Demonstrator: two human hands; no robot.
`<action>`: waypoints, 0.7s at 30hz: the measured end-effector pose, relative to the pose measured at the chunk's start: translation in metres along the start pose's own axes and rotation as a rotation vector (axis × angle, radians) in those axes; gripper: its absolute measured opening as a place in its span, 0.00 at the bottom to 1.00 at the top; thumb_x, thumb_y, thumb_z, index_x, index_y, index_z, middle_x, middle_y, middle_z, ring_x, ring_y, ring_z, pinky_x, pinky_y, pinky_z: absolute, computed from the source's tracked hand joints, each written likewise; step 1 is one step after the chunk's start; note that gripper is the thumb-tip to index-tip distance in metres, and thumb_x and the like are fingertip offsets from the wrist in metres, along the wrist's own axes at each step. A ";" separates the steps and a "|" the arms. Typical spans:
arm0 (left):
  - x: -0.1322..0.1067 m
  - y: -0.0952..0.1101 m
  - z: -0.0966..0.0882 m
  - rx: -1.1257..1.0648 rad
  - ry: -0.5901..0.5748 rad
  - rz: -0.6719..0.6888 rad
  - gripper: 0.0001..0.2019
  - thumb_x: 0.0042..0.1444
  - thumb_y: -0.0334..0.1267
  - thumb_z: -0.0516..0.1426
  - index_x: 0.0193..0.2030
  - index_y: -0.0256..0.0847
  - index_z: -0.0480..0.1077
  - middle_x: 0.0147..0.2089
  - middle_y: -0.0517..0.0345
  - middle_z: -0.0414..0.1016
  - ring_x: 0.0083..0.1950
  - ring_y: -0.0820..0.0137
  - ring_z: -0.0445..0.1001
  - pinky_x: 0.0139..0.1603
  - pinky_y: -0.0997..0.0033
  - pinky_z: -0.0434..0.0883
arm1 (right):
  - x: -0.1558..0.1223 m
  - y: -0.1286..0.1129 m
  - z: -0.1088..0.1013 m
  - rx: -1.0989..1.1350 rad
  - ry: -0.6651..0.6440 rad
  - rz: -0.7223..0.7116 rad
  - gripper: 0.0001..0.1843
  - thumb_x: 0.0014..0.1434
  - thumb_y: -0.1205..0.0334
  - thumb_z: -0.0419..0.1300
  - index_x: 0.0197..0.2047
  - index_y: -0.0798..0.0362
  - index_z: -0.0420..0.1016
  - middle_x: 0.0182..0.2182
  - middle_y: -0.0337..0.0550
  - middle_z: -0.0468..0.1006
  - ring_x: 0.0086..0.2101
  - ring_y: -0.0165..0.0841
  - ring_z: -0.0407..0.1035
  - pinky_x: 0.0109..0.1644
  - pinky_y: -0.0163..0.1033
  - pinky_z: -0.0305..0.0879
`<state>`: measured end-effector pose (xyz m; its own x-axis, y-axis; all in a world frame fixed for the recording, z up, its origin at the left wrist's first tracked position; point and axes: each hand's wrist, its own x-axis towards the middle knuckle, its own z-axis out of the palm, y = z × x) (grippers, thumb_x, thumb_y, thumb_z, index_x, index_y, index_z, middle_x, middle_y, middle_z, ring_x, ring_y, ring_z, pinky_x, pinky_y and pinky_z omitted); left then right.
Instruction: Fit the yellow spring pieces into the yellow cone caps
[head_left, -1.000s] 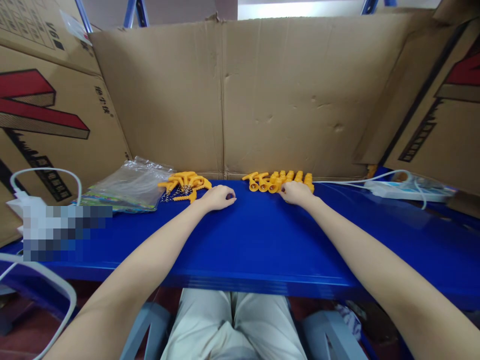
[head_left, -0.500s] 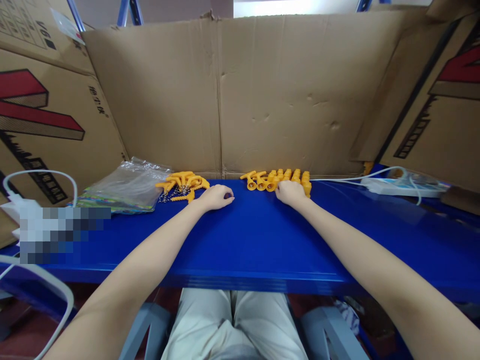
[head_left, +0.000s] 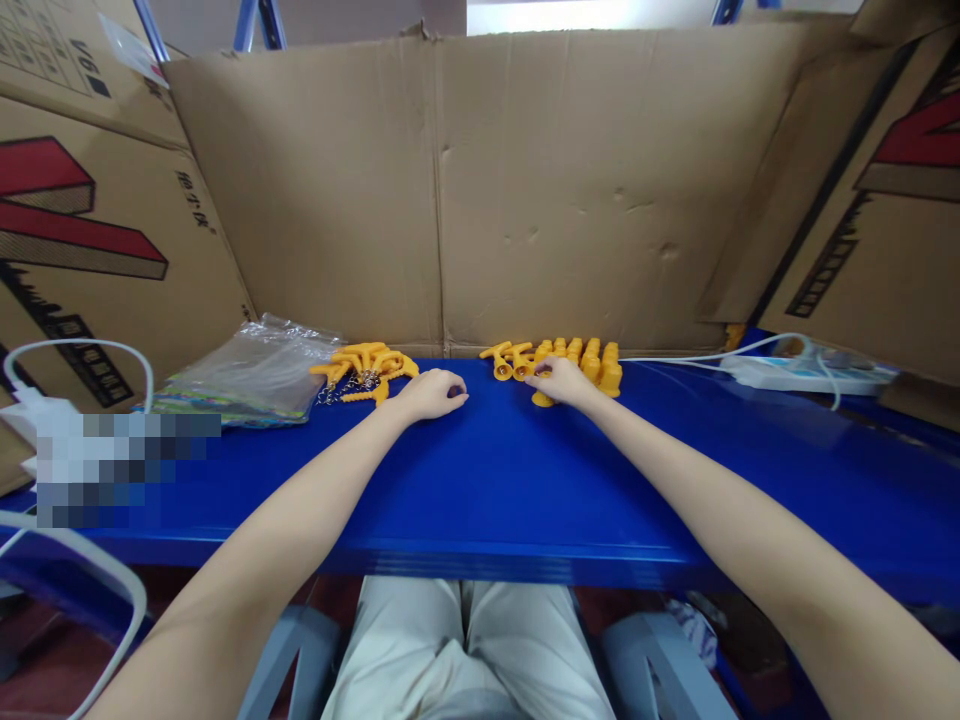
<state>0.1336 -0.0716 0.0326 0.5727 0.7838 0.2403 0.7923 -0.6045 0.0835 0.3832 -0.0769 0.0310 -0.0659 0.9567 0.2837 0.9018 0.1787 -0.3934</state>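
Note:
On the blue tabletop, my right hand [head_left: 566,380] pinches a yellow bell-shaped plastic piece [head_left: 543,399], its flared rim facing down. Just behind it stand rows of similar yellow pieces [head_left: 592,356], partly hidden by the hand. Two more lie tipped over to its left, and the hollow cup of one piece [head_left: 503,371] faces me. My left hand [head_left: 435,394] rests on the table with fingers loosely curled and a gap at the thumb; nothing shows in it. Beside it is a pile of yellow T-shaped parts [head_left: 382,362] with small metal chains [head_left: 330,393].
Clear plastic zip bags [head_left: 255,365] are stacked at the left. Cardboard panels [head_left: 570,190] wall off the back and sides. A white power strip [head_left: 795,374] with cables lies at the right. A white cable [head_left: 127,585] hangs near my left forearm.
My right hand has shifted a little left and toward me from the rows. A yellow bell-shaped piece now shows under its fingers. My left hand has stayed put.

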 end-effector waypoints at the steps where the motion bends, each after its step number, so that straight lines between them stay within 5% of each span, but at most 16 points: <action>1: 0.000 0.000 0.000 -0.001 0.000 -0.003 0.15 0.56 0.42 0.51 0.41 0.40 0.76 0.41 0.53 0.79 0.39 0.66 0.75 0.41 0.69 0.69 | 0.000 -0.001 0.001 0.078 -0.007 0.027 0.18 0.59 0.55 0.58 0.45 0.60 0.76 0.38 0.54 0.79 0.40 0.42 0.74 0.47 0.46 0.68; 8: -0.001 0.002 -0.001 0.001 -0.001 -0.014 0.15 0.56 0.42 0.51 0.41 0.40 0.76 0.40 0.53 0.79 0.39 0.66 0.75 0.40 0.69 0.69 | 0.001 -0.004 0.018 0.498 -0.095 0.016 0.14 0.51 0.70 0.66 0.42 0.57 0.76 0.41 0.49 0.80 0.41 0.35 0.75 0.49 0.41 0.70; 15: -0.002 0.002 -0.003 0.009 -0.024 -0.019 0.15 0.55 0.43 0.52 0.42 0.40 0.76 0.40 0.53 0.79 0.40 0.66 0.75 0.39 0.70 0.68 | 0.005 0.000 0.035 0.474 -0.039 0.012 0.12 0.52 0.66 0.66 0.41 0.58 0.76 0.40 0.50 0.80 0.40 0.35 0.75 0.48 0.41 0.71; 21: -0.005 0.013 -0.023 0.056 -0.170 -0.021 0.17 0.54 0.47 0.55 0.45 0.41 0.76 0.42 0.51 0.79 0.42 0.63 0.76 0.42 0.69 0.69 | 0.008 0.003 0.042 0.445 -0.006 -0.040 0.12 0.53 0.63 0.65 0.41 0.58 0.76 0.39 0.50 0.80 0.38 0.35 0.74 0.46 0.42 0.71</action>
<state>0.1360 -0.0867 0.0546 0.5793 0.8120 0.0714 0.8123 -0.5824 0.0321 0.3672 -0.0587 -0.0043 -0.1010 0.9481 0.3015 0.6270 0.2960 -0.7206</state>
